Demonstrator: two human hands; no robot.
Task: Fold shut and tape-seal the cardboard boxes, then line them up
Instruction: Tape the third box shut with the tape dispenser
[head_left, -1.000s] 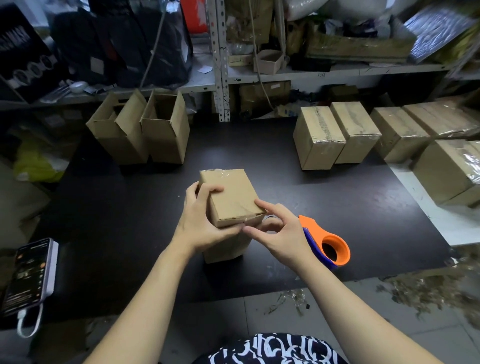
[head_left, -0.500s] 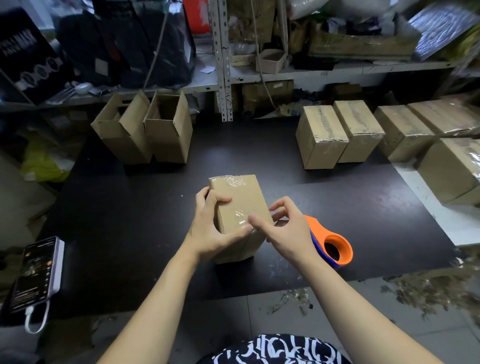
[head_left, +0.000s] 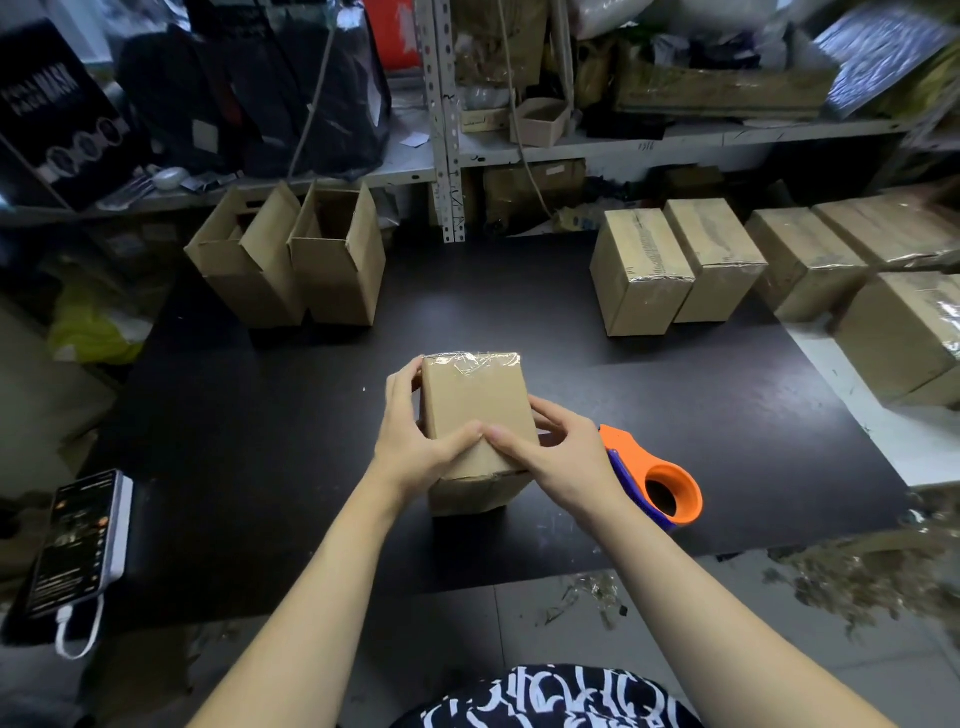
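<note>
Both hands clamp a taped cardboard box (head_left: 475, 410): left hand (head_left: 415, 447) and right hand (head_left: 558, 457) on opposite sides; an orange tape dispenser (head_left: 657, 480) lies just beyond the right.

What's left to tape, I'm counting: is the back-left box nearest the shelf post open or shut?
Open: the box has its top flaps standing up, inside visible.

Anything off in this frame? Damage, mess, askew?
The clear tape on the far end of the held box is crinkled, not flat. Loose tape scraps litter the floor below the table edge. Nothing looks damaged.
</note>
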